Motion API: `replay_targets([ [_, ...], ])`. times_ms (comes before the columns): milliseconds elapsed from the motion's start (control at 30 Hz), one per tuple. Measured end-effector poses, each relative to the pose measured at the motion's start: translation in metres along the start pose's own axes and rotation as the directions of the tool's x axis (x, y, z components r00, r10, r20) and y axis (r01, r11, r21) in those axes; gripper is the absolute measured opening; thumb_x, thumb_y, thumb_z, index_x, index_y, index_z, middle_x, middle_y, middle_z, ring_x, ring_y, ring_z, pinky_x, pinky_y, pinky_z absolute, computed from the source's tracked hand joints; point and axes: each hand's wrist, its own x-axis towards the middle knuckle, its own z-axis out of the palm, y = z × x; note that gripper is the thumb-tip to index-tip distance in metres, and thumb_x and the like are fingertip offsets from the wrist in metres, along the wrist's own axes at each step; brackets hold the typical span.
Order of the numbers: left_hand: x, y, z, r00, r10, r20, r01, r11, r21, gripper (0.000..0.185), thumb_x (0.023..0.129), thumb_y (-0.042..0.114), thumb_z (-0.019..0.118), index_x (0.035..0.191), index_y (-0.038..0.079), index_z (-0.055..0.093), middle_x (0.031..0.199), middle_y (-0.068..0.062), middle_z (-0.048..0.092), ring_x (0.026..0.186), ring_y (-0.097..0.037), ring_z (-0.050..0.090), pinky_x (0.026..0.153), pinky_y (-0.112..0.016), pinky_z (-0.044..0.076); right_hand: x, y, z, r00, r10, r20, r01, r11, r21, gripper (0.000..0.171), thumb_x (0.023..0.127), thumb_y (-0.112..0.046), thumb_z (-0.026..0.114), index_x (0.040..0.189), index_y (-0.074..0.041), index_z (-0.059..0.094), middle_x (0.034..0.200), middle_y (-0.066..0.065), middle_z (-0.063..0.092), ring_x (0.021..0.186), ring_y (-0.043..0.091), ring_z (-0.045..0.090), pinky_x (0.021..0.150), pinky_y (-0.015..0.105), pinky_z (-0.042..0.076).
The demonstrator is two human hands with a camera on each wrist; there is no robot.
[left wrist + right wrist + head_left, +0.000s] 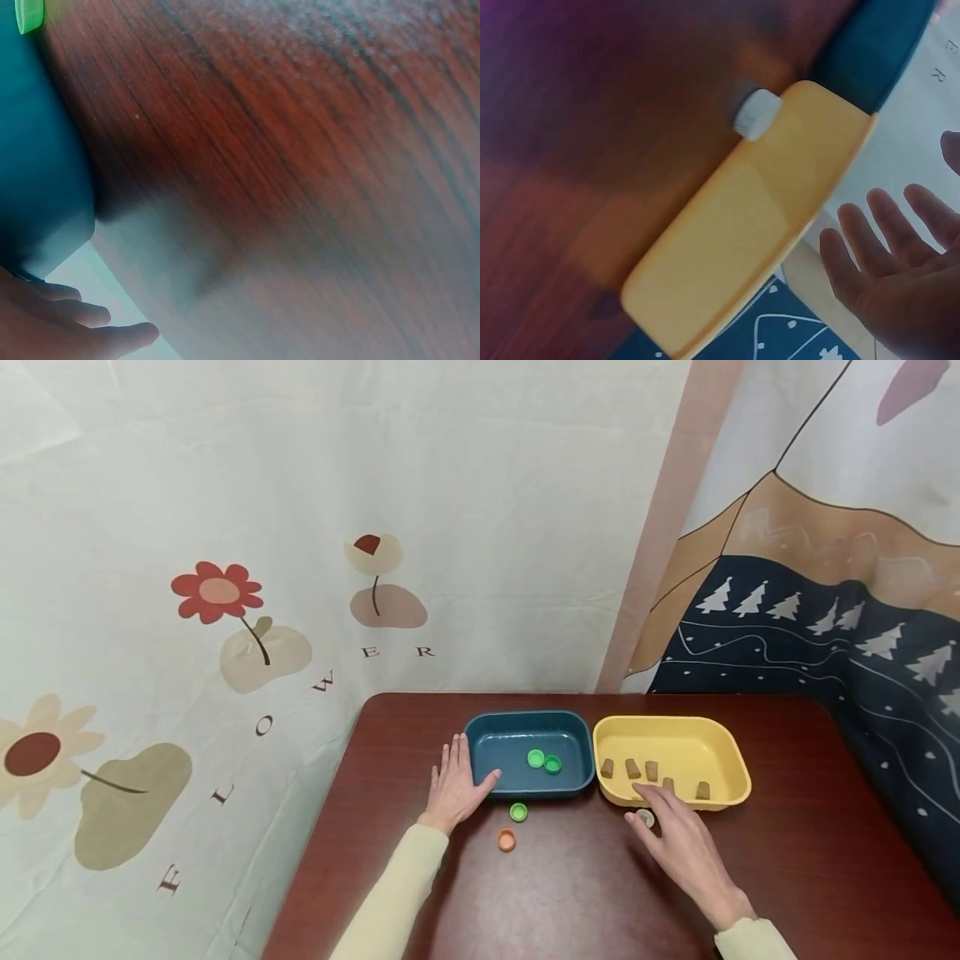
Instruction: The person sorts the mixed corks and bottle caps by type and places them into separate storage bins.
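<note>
My left hand point(456, 783) lies flat with straight fingers against the left wall of a dark teal tray point(480, 739), thumb at its front left corner. Two green bottle caps point(543, 761) lie inside that tray. A green cap point(518, 812) and an orange cap point(507, 839) sit on the table just in front of it. My right hand point(672, 827) is spread open over the front edge of a yellow tray point(727, 752) that holds several brown corks point(632, 768). A white cap point(645, 817) lies beside its fingers, also seen as the white cap point(755, 115) against the yellow tray point(735, 247).
The trays stand side by side on a dark red wooden table point(570, 893) in a corner. Patterned fabric hangs behind and to the right point(825, 610). The teal tray's wall point(37, 165) fills the left of the left wrist view.
</note>
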Motion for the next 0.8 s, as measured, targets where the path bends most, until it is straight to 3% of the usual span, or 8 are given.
replay_targets([
  [133, 0.000, 0.001, -0.001, 1.000, -0.002, 0.002, 0.002, 1.000, -0.008, 0.107, 0.094, 0.072, 0.051, 0.166, 0.004, 0.011, 0.172, -0.017, 0.015, 0.157, -0.041, 0.014, 0.118, -0.068, 0.021, -0.007, 0.006, 0.002, 1.000, -0.021, -0.014, 0.021, 0.999, -0.032, 0.041, 0.085, -0.016, 0.084, 0.122, -0.001, 0.070, 0.115, 0.017, 0.070, 0.110, 0.041, 0.067, 0.088, 0.057, 0.052],
  [367, -0.001, 0.002, -0.002, 1.000, -0.007, 0.010, 0.007, 1.000, -0.006, 0.106, 0.094, 0.071, 0.052, 0.166, 0.004, 0.011, 0.172, -0.017, 0.014, 0.157, -0.041, 0.013, 0.119, -0.067, 0.021, -0.014, 0.014, 0.003, 0.993, -0.088, -0.077, 0.082, 0.994, -0.076, 0.036, 0.081, -0.014, 0.083, 0.114, -0.001, 0.073, 0.112, 0.017, 0.069, 0.109, 0.042, 0.064, 0.089, 0.058, 0.050],
  [500, 0.000, 0.002, -0.001, 1.000, -0.012, 0.011, 0.012, 1.000, 0.003, 0.106, 0.094, 0.071, 0.052, 0.166, 0.004, 0.011, 0.172, -0.016, 0.014, 0.157, -0.041, 0.014, 0.119, -0.067, 0.021, -0.017, 0.016, 0.004, 0.989, -0.115, -0.089, 0.104, 0.988, -0.117, 0.034, 0.080, -0.017, 0.083, 0.111, -0.004, 0.073, 0.108, 0.016, 0.070, 0.101, 0.039, 0.066, 0.079, 0.057, 0.053],
  [633, 0.000, 0.001, 0.000, 1.000, -0.014, 0.008, 0.014, 1.000, 0.008, 0.106, 0.094, 0.071, 0.052, 0.166, 0.004, 0.011, 0.172, -0.017, 0.015, 0.157, -0.041, 0.014, 0.119, -0.067, 0.022, -0.021, 0.016, 0.004, 0.995, -0.095, -0.042, 0.088, 0.985, -0.148, 0.039, 0.081, -0.021, 0.085, 0.114, -0.005, 0.074, 0.108, 0.015, 0.070, 0.095, 0.038, 0.068, 0.073, 0.056, 0.054],
  [800, 0.000, 0.001, 0.000, 1.000, -0.012, 0.006, 0.012, 1.000, 0.013, 0.107, 0.094, 0.072, 0.051, 0.166, 0.004, 0.011, 0.171, -0.017, 0.016, 0.157, -0.041, 0.015, 0.118, -0.067, 0.022, -0.024, 0.016, 0.003, 0.997, -0.013, 0.081, 0.027, 0.983, -0.183, 0.046, 0.084, -0.027, 0.084, 0.123, -0.005, 0.072, 0.114, 0.016, 0.069, 0.099, 0.040, 0.067, 0.074, 0.059, 0.053],
])
